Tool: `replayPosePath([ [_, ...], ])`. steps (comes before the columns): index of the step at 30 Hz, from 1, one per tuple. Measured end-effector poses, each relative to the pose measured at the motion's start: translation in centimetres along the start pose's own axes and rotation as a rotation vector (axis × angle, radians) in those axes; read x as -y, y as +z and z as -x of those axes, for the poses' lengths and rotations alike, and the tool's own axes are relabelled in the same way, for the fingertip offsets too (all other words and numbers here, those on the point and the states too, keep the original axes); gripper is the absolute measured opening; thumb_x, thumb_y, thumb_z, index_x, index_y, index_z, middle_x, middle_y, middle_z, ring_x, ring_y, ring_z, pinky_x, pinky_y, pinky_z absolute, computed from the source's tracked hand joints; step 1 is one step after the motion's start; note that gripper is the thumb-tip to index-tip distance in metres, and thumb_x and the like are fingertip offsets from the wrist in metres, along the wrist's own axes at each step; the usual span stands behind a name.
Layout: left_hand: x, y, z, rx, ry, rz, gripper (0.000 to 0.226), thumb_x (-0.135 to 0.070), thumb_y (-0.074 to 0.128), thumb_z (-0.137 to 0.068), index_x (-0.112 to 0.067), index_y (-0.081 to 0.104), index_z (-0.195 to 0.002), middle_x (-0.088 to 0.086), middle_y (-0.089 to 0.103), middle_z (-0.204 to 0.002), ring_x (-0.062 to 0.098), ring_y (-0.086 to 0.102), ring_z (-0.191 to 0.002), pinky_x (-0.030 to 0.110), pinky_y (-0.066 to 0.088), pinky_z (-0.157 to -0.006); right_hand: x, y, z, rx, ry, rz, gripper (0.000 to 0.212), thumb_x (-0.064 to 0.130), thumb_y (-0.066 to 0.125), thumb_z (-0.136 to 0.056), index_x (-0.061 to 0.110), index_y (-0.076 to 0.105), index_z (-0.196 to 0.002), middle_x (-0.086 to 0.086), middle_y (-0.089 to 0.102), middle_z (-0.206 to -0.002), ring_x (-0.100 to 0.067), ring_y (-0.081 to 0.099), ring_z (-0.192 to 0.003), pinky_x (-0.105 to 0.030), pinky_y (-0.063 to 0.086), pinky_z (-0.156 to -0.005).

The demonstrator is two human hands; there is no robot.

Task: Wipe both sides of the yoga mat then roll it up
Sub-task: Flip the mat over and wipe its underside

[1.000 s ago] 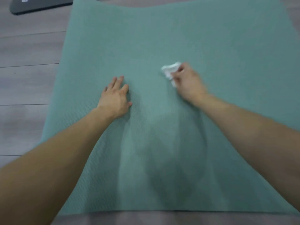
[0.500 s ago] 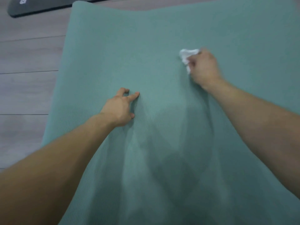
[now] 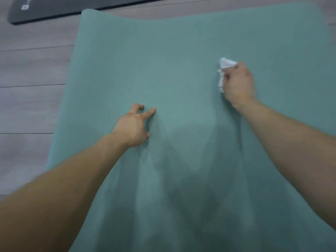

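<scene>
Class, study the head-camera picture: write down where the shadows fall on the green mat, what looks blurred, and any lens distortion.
Head view: a dark shadow lies on the yoga mat between the forearms, low in frame; the right hand and its white cloth look smeared, the left hand sharper; the mat's left edge looks bowed, likely a wide-angle effect; no glare shows.

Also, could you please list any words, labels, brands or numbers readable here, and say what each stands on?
On the dark grey mat: a small white logo with faint lettering beside it, too blurred to read.
On the green yoga mat: no text visible.
On the white wipe: no text visible.
</scene>
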State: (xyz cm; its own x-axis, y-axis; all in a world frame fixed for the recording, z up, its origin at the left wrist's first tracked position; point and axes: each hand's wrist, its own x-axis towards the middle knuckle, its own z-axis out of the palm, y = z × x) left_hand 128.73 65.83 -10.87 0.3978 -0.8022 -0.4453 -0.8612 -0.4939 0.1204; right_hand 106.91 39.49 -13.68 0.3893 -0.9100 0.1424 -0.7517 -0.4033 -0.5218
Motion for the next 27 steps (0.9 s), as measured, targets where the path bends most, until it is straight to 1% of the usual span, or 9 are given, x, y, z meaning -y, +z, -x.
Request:
replayPosePath([
  [2,0.1,0.0,0.0,-0.005,-0.009,0.005,0.09,-0.037,0.079,-0.09,-0.047,0.026,-0.162,-0.003,0.019,-0.166,0.027,0.054,-0.136,0.039,0.042,-0.114,-0.1,0.4,-0.2,-0.053,0.155,0.008,0.038,0.021,0.05,-0.104,0.007,0.067,-0.135,-0.003,0.065,-0.13,-0.015,0.065,-0.111,-0.006,0.039,-0.095],
  [4,-0.2,-0.4,0.0,-0.003,-0.014,0.006,0.09,-0.038,0.08,-0.09,-0.047,0.027,-0.162,-0.003,0.02,-0.166,0.027,0.054,-0.136,0.038,0.042,-0.113,3.7,2.9,2.4,0.027,0.08,-0.004,0.035,0.013,0.049,-0.105,0.003,0.066,-0.134,-0.014,0.059,-0.139,-0.034,0.063,-0.117,-0.029,0.045,-0.102],
  [8,-0.3,-0.9,0.2,-0.024,0.007,-0.002,0.09,-0.037,0.083,-0.085,-0.043,0.034,-0.16,-0.001,0.028,-0.163,0.027,0.055,-0.135,0.038,0.045,-0.108,13.2,7.2,10.4,0.347,-0.403,-0.099,0.027,0.01,0.054,-0.103,0.009,0.069,-0.125,-0.013,0.058,-0.126,-0.038,0.066,-0.095,-0.045,0.054,-0.085],
  [10,-0.2,-0.9,0.1,-0.034,0.017,-0.008,0.09,-0.038,0.086,-0.081,-0.041,0.038,-0.157,-0.001,0.034,-0.159,0.03,0.054,-0.134,0.04,0.046,-0.109,12.4,7.3,10.2,0.402,-0.567,-0.096,0.029,0.014,0.057,-0.102,0.01,0.07,-0.128,-0.011,0.057,-0.132,-0.038,0.067,-0.103,-0.046,0.057,-0.09],
  [12,-0.1,-1.1,-0.3,-0.041,0.016,-0.019,0.091,-0.041,0.089,-0.076,-0.044,0.041,-0.153,-0.003,0.039,-0.151,0.029,0.047,-0.135,0.044,0.047,-0.111,8.8,5.5,6.9,0.297,-0.443,-0.126,0.034,0.02,0.057,-0.105,0.017,0.069,-0.137,-0.008,0.06,-0.138,-0.034,0.066,-0.117,-0.037,0.052,-0.104],
  [16,-0.5,-1.9,-0.9,-0.05,-0.01,-0.038,0.09,-0.044,0.095,-0.067,-0.047,0.045,-0.142,-0.006,0.043,-0.137,0.026,0.044,-0.129,0.046,0.054,-0.098,0.6,0.8,1.9,0.057,0.011,0.026,0.032,0.02,0.055,-0.104,0.013,0.073,-0.13,-0.016,0.056,-0.134,-0.039,0.063,-0.114,-0.034,0.043,-0.104],
  [20,-0.9,-2.1,-0.8,-0.036,-0.026,-0.007,0.09,-0.037,0.097,-0.066,-0.044,0.048,-0.141,-0.005,0.042,-0.137,0.027,0.044,-0.126,0.043,0.055,-0.095,2.4,1.1,2.8,0.102,0.022,0.022,0.035,0.004,0.055,-0.101,0.0,0.066,-0.133,-0.021,0.05,-0.146,-0.041,0.059,-0.127,-0.036,0.042,-0.11],
  [23,-1.2,-2.0,-0.4,-0.041,-0.054,0.055,0.089,-0.029,0.096,-0.066,-0.041,0.051,-0.143,-0.002,0.042,-0.141,0.029,0.045,-0.124,0.044,0.052,-0.102,7.6,3.2,4.9,0.3,-0.24,-0.02,0.043,-0.003,0.057,-0.096,-0.001,0.061,-0.138,-0.021,0.048,-0.148,-0.041,0.059,-0.126,-0.04,0.047,-0.105],
  [27,-1.3,-1.4,-0.1,-0.047,-0.09,0.102,0.09,-0.023,0.095,-0.064,-0.04,0.054,-0.143,-0.001,0.043,-0.145,0.033,0.048,-0.126,0.045,0.047,-0.109,11.8,6.4,7.1,0.519,-0.603,0.017,0.041,0.009,0.058,-0.101,0.012,0.061,-0.142,-0.014,0.047,-0.138,-0.041,0.064,-0.107,-0.05,0.055,-0.093],
])
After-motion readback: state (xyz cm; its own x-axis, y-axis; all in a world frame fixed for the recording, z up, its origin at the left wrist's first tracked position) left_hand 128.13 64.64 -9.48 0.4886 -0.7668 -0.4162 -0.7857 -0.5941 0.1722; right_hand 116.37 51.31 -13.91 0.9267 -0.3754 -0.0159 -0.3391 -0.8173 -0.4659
